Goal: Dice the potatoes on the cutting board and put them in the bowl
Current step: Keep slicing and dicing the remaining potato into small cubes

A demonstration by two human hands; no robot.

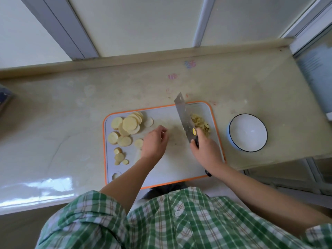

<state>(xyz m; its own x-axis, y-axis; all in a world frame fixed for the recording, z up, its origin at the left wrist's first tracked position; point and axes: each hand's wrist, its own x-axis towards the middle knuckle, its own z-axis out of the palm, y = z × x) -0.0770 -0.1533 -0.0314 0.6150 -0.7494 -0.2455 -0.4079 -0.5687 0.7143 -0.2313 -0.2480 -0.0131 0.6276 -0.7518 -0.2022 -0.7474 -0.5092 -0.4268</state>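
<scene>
So potato slices point(129, 123) lie just left of the empty, loosely curled left hand point(155, 142), nearer than the right hand point(206, 150), which grips the knife point(184, 117), blade pointing away.

Home kitchen, by the look. Glossy beige stone-look surface point(71, 108) w/ faint pink stains point(190, 64), set along pale window panes in grey metal frames point(59, 29). On it, food-prep gear: orange-rimmed white plastic cutting board point(179, 159), round pale-yellow raw potato slices point(129, 123), broad steel cleaver point(184, 117), white ceramic bowl point(248, 133) w/ dark rim.
</scene>
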